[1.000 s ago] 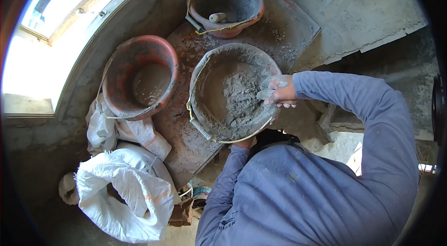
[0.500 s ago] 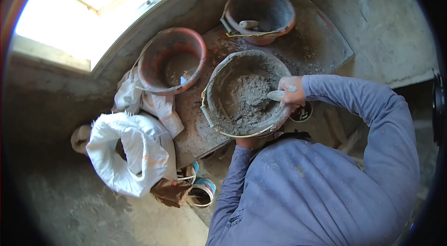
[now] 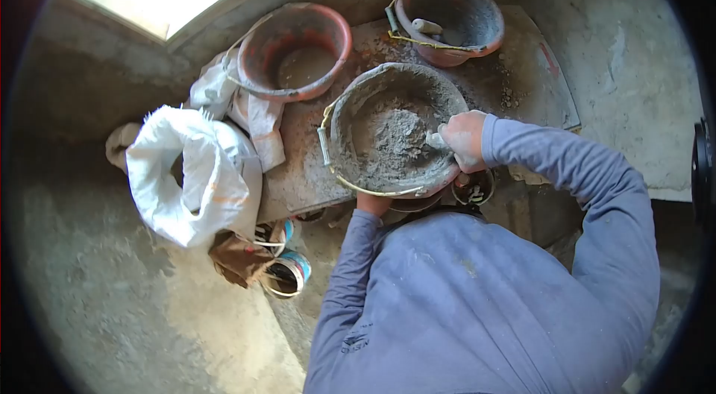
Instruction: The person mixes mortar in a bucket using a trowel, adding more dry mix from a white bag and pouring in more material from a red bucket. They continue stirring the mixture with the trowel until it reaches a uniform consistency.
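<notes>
A cement-crusted bucket (image 3: 344, 122) stands on a dusty board (image 3: 298, 170) and holds a heap of grey mortar (image 3: 395, 137). My right hand (image 3: 464, 139) is closed on a trowel handle (image 3: 435, 140) at the bucket's right rim, and the blade is buried in the mortar. My left hand (image 3: 373, 205) grips the bucket's near rim from below and is mostly hidden under it. My blue sleeves fill the lower right.
A red bucket (image 3: 298, 51) with wet grey mix sits at the back left. Another red bucket (image 3: 451, 17) with a tool handle inside stands behind. A white sack (image 3: 190, 174) lies to the left, small tins (image 3: 287, 271) near it. Concrete floor lies all around.
The view has swung, so the window slid up and out of frame. My right hand has kept working the trowel in the mortar; my left hand stays on the bucket.
</notes>
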A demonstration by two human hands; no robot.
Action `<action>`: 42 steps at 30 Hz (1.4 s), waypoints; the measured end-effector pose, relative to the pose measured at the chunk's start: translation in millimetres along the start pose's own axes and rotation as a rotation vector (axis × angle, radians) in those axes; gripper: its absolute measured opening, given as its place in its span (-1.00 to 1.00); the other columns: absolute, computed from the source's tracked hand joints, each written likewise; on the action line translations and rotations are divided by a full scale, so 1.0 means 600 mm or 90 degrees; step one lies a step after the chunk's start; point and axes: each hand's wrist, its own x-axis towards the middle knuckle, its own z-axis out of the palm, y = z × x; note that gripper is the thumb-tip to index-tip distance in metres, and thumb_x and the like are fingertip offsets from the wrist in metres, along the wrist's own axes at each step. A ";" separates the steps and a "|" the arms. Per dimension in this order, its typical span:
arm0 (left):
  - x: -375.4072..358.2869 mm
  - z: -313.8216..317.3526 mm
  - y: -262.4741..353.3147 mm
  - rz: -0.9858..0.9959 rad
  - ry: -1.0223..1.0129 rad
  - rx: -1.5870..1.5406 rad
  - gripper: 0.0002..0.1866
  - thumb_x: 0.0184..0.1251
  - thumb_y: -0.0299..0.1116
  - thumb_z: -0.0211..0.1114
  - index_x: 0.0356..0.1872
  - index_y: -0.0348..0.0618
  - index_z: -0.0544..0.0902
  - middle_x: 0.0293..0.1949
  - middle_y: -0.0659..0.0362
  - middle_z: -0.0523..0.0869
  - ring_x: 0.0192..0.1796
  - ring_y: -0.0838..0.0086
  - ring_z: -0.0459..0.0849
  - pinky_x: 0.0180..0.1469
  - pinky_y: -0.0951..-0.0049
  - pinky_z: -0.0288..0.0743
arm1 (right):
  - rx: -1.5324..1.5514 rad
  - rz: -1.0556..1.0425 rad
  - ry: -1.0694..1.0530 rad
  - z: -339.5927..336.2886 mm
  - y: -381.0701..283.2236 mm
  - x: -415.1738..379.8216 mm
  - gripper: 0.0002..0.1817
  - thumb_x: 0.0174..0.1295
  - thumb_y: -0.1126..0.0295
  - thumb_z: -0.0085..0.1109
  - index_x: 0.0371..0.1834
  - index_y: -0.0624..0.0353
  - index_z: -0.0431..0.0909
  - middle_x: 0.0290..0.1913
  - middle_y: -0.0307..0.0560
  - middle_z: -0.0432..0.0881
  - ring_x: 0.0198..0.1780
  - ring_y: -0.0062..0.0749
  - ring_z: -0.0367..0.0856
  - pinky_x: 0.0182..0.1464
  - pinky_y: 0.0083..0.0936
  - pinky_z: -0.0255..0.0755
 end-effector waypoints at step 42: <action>0.017 -0.039 0.057 0.002 -0.131 0.012 -0.41 0.41 -0.13 0.32 0.43 -0.05 0.53 0.44 0.07 0.56 0.48 0.12 0.47 0.58 0.08 0.22 | -0.054 0.087 -0.138 -0.046 0.099 0.129 -0.54 0.01 0.23 0.54 -0.05 0.28 0.74 -0.09 0.22 0.79 0.01 0.13 0.76 0.00 -0.16 0.62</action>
